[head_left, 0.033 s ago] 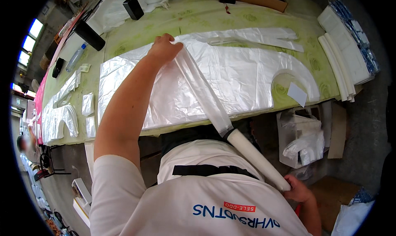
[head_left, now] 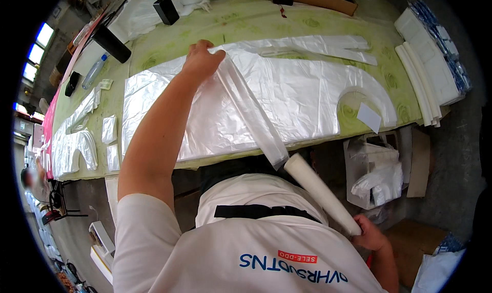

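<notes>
My left hand [head_left: 203, 61] is closed on the far end of a narrow folded clear plastic strip [head_left: 251, 111]. The strip slants across the table to its near edge, where its lower end hangs over. Beneath it lies a stack of flat white plastic sheets [head_left: 302, 100] with a curved cutout and long straps, apron-like in shape. At the lower right my right hand [head_left: 370, 235] grips the bottom end of a long off-white tube [head_left: 322, 194], tilted against my front. The tube's upper end is just apart from the strip.
A white paper card [head_left: 369, 117] lies in the cutout. White rolls [head_left: 416, 83] and a stack of white packs [head_left: 428, 52] stand at the right. Below the table edge is a bin [head_left: 353, 185] of plastic scraps. A bottle [head_left: 95, 71] and black cylinder [head_left: 111, 44] are at left.
The strip's lower end and the tube's upper end, joined before with a dark ring at the tube's mouth, are now apart. The dark ring no longer shows. Both hands have barely moved.
</notes>
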`<action>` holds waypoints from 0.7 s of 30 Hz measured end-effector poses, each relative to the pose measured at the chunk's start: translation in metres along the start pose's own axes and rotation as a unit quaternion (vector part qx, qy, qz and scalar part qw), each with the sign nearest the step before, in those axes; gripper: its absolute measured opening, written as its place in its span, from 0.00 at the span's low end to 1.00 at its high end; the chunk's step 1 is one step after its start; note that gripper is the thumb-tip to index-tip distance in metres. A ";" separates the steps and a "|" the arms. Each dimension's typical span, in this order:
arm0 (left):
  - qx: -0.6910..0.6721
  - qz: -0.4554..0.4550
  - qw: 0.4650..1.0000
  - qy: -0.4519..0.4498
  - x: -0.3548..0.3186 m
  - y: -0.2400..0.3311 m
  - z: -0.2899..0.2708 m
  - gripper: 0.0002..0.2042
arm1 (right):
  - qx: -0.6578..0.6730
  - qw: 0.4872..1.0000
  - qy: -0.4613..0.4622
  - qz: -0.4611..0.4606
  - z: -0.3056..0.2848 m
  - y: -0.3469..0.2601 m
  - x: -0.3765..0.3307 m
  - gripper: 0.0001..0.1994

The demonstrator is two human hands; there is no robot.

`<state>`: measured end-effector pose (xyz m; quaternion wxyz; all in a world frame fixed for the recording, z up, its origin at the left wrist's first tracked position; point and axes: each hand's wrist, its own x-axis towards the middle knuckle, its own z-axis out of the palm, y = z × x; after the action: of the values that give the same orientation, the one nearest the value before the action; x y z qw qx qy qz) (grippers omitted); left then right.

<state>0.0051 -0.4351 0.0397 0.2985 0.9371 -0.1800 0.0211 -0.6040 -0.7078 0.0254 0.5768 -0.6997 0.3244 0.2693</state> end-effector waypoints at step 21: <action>0.040 0.519 0.837 -0.170 -0.200 0.001 -0.019 0.27 | -0.451 0.741 0.287 -0.405 -0.014 -0.288 0.204 0.21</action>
<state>-0.1809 -0.3603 0.0266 0.1710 0.7061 -0.6868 0.0204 -0.2524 -0.7150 0.0568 0.1280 -0.9878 0.0012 -0.0885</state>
